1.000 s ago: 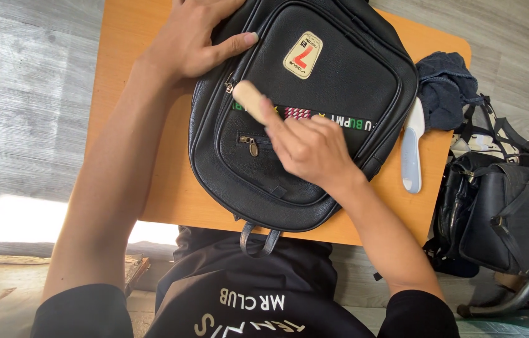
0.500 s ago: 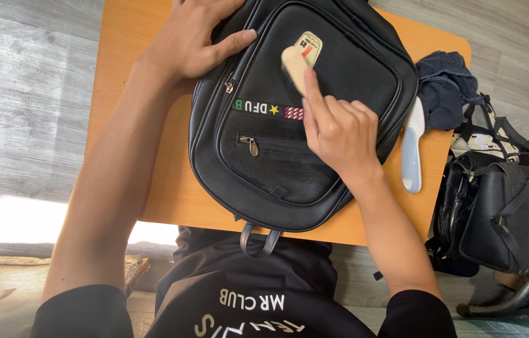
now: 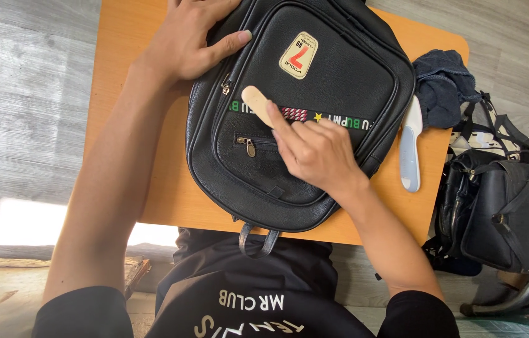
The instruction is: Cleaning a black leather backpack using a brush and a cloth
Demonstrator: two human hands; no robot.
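We see the orange surface (image 3: 170, 194) carrying a black backpack (image 3: 339, 69) lying flat. Our left hand (image 3: 192, 40) presses open on its upper edge. Our right hand (image 3: 317, 153) has its fingers (image 3: 283, 128) clenched around a small wooden brush (image 3: 257, 103), resting on the coloured stripe; half a second ago it lay higher, at the badge.

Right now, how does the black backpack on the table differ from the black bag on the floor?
The black backpack lies flat on the orange table, while the black bag slumps on the floor. The backpack shows a cream patch and a coloured stripe; the bag looks plain, with loose straps. A hand touches only the backpack. Both are black.
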